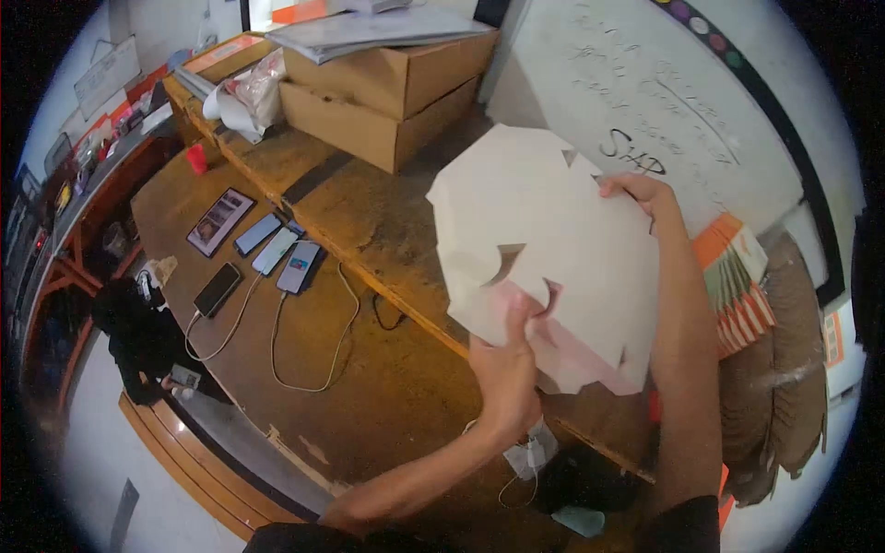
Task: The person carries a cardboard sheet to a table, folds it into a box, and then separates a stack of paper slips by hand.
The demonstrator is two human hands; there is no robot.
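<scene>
Cardboard sheet (pixel 544 212), where is it?
Held up over the wooden table (pixel 369 419).
And the right hand (pixel 641 195)?
Clamped on one edge, thumb and fingertips together on it.
The left hand (pixel 507 369)?
Clamped at the near edge, thumb on the face, fingers hidden behind.

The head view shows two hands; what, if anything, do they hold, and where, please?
A white sheet, by its lower left edge in the left hand, upper right in the right hand.
</scene>
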